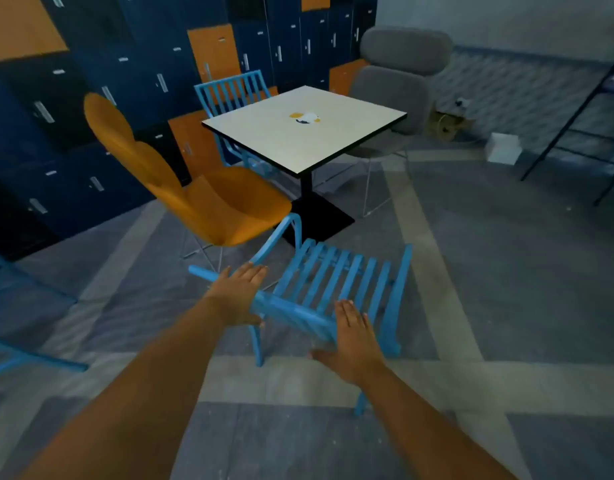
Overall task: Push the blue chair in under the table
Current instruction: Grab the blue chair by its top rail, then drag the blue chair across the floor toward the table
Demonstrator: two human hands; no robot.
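Lockers (91, 98) behind, no writing legible; table (304, 128), small blurred mark on top; blue chair (336, 289) near its base, not yet under; left hand (238, 294), right hand (356, 344) flat, fingers spread, on backrest

Orange chair (208, 199) off to the left, grey padded chair (395, 88) at the back, lockers (91, 98) behind, white box (503, 147) on floor.

One head-worn wide-angle view, looking forward and steeply down: forearms enter from the bottom edge, blue chair (336, 292) close below, table (350, 140) farther ahead, lockers (91, 109) beyond, upper left.
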